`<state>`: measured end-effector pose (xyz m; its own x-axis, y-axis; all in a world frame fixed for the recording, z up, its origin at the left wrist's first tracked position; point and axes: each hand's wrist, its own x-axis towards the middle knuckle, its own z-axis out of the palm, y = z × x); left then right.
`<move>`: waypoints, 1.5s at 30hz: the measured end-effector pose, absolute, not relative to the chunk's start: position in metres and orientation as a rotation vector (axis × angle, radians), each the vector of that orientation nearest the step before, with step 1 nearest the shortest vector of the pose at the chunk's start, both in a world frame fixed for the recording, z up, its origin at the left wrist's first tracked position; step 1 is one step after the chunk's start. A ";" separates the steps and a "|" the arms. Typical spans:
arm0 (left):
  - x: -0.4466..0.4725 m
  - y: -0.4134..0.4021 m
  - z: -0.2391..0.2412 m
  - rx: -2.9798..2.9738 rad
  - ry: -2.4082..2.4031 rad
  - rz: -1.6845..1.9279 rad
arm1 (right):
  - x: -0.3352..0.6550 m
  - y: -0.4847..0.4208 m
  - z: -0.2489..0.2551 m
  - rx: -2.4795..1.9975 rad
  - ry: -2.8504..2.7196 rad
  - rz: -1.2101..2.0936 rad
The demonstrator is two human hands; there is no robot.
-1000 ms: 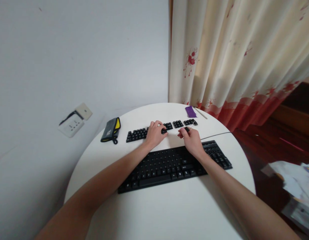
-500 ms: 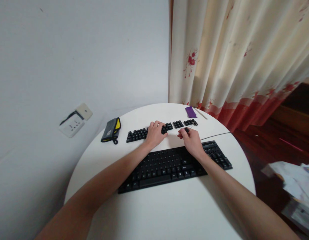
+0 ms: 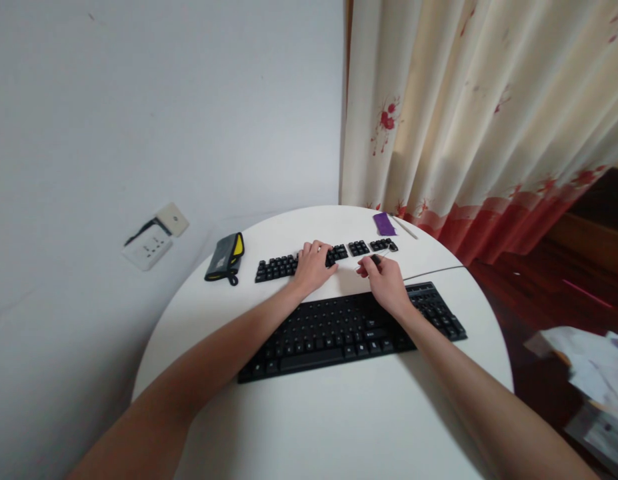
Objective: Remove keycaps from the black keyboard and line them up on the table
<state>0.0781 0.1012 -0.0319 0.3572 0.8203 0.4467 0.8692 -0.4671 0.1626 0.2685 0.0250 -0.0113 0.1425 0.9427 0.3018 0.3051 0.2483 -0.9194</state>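
A black keyboard (image 3: pixel 319 328) lies across the round white table, its upper left part showing small stubs where keycaps are off. Behind it, loose black keycaps (image 3: pixel 277 267) are lined up in blocks, with more keycaps (image 3: pixel 359 248) farther right. My left hand (image 3: pixel 313 268) rests over the middle of this line, fingers apart and touching the caps. Closed above the keyboard's back edge, my right hand (image 3: pixel 383 277) pinches a small black-handled tool with thin wires, apparently a wire keycap puller (image 3: pixel 375 259). Its far end is too small to make out clearly.
A grey and yellow pouch (image 3: pixel 226 258) lies at the table's left edge. At the back right are a purple cloth (image 3: pixel 385 224) and a thin pale stick (image 3: pixel 405 227). The keyboard's cable (image 3: pixel 433 271) runs off the right edge. Wall and curtain (image 3: pixel 439 120) stand behind.
The view has shifted slightly, so everything sits a little farther right. Both hands keep nearly the same place and grip.
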 end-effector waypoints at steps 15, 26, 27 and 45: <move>0.082 0.099 -0.029 -2.439 -1.612 -0.616 | 0.269 0.025 -0.011 -1.294 -1.397 0.724; 0.082 0.099 -0.028 -2.457 -1.615 -0.644 | 0.270 0.025 -0.008 -1.310 -1.390 0.727; 0.082 0.099 -0.028 -2.459 -1.613 -0.654 | 0.272 0.025 -0.008 -1.310 -1.387 0.730; 0.082 0.098 -0.025 -2.554 -1.466 -0.874 | 0.303 0.006 0.035 -1.123 -2.132 0.961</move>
<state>0.0823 0.0980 -0.0248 0.3835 0.7728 0.5056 0.8124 -0.5427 0.2134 0.3035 0.0057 0.0346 -0.5064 0.8524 0.1304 0.4669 0.3981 -0.7896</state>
